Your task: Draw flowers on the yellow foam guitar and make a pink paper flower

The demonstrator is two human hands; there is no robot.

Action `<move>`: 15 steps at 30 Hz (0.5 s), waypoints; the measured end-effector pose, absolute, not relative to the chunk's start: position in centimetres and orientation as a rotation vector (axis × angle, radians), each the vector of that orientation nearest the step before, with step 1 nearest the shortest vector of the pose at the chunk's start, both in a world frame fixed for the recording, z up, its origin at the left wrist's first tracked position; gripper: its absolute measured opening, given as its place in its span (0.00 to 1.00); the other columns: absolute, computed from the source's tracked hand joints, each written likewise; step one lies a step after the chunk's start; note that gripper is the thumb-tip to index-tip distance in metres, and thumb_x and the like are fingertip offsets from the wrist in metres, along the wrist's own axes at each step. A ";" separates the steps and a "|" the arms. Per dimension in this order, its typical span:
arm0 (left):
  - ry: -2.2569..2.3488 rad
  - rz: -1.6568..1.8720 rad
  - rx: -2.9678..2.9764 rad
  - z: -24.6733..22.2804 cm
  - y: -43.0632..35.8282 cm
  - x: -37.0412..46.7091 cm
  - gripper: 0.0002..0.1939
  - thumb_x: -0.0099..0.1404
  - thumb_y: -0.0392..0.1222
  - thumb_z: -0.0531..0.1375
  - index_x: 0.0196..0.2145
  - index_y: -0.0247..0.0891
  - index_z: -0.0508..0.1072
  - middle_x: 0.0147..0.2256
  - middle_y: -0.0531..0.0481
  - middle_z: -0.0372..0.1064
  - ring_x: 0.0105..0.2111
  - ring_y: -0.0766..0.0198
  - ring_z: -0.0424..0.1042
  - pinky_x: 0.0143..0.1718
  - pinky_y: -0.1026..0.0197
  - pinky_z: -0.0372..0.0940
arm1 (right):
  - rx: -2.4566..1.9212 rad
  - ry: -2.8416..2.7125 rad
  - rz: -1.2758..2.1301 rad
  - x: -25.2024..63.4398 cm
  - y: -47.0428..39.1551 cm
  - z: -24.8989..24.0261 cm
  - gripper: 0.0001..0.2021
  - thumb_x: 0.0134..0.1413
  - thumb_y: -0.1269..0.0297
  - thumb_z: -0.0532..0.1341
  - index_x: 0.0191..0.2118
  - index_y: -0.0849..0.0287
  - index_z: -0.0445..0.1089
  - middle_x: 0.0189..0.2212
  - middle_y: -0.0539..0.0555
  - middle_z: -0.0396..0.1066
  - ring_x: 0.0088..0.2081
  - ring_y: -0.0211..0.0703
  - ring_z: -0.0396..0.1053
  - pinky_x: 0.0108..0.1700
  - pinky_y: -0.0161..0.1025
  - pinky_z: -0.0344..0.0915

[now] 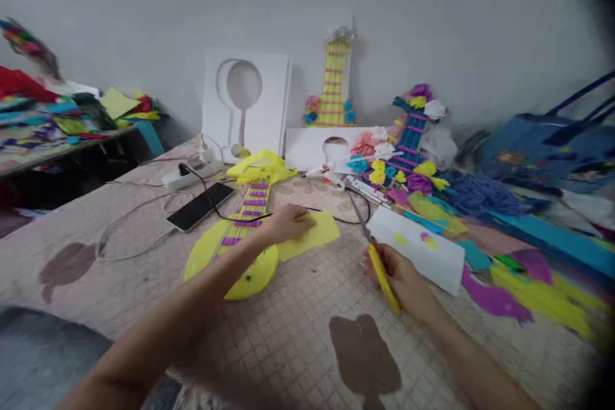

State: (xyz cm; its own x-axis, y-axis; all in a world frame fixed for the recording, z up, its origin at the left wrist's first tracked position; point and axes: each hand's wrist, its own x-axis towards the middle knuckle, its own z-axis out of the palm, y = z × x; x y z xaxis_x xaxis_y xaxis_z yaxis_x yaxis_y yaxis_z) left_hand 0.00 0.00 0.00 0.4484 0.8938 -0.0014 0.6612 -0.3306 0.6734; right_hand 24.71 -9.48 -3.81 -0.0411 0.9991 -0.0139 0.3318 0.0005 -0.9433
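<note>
Left hand (287, 223) resting on paper, right hand (400, 267) clasping scissors

Left of centre, the yellow guitar (254, 280) is lying beneath the left forearm. At mid-frame, the paper (321, 237) is lying just beside it, left fingers bunching over it; whether they are pinching or merely pressing, I cannot tell. Right of centre, the scissors (383, 277) are pointing up the frame, apart from the paper. Positioning the paper seems the step in hand; cutting would be calling for a steady edge.

Yellow sheet (323, 236): matt paper. Tool (380, 273): metal, smooth plastic. Phone (200, 207): glossy.
</note>
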 end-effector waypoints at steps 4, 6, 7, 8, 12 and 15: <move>1.490 0.607 2.109 2.3 3.8 -2.6 0.14 0.56 0.47 0.55 0.20 0.35 0.63 0.18 0.56 0.56 0.19 0.71 0.57 0.18 0.69 0.48 | -1.491 -1.607 0.941 24.4 -9.5 -3.4 0.14 0.43 0.56 0.62 0.34 0.57 0.65 0.28 0.51 0.70 0.29 0.42 0.68 0.32 0.38 0.67; 1.638 0.659 2.086 3.7 6.3 -4.5 0.12 0.55 0.45 0.56 0.20 0.35 0.64 0.17 0.56 0.56 0.19 0.70 0.58 0.19 0.68 0.48 | -1.564 -1.734 0.818 24.4 -9.6 -3.6 0.13 0.44 0.56 0.62 0.35 0.58 0.67 0.29 0.52 0.72 0.30 0.44 0.70 0.33 0.39 0.67; 1.709 0.671 2.064 4.4 7.7 -5.6 0.12 0.55 0.45 0.56 0.21 0.35 0.66 0.17 0.55 0.57 0.20 0.69 0.60 0.19 0.68 0.50 | -1.605 -1.795 0.749 24.5 -9.7 -3.7 0.14 0.45 0.56 0.61 0.37 0.58 0.67 0.30 0.54 0.73 0.32 0.46 0.71 0.34 0.40 0.68; 1.777 0.674 2.038 5.1 9.1 -6.7 0.11 0.56 0.45 0.56 0.23 0.34 0.68 0.16 0.55 0.59 0.20 0.68 0.62 0.20 0.67 0.51 | -1.641 -1.851 0.674 24.5 -9.9 -3.9 0.14 0.46 0.57 0.61 0.39 0.58 0.67 0.33 0.55 0.73 0.34 0.47 0.71 0.36 0.41 0.68; 1.948 0.599 1.961 6.6 13.5 -9.7 0.13 0.60 0.46 0.55 0.34 0.33 0.74 0.23 0.51 0.70 0.24 0.64 0.69 0.23 0.66 0.58 | -1.659 -2.030 0.428 24.5 -10.4 -4.6 0.15 0.47 0.61 0.60 0.42 0.58 0.68 0.44 0.58 0.71 0.43 0.51 0.71 0.44 0.44 0.67; 2.012 0.437 1.975 5.9 15.3 -9.7 0.11 0.58 0.45 0.61 0.34 0.33 0.75 0.29 0.50 0.73 0.32 0.60 0.73 0.28 0.66 0.62 | -1.610 -2.119 0.444 24.2 -10.6 -4.8 0.15 0.49 0.63 0.58 0.44 0.57 0.68 0.45 0.57 0.70 0.45 0.49 0.70 0.46 0.43 0.67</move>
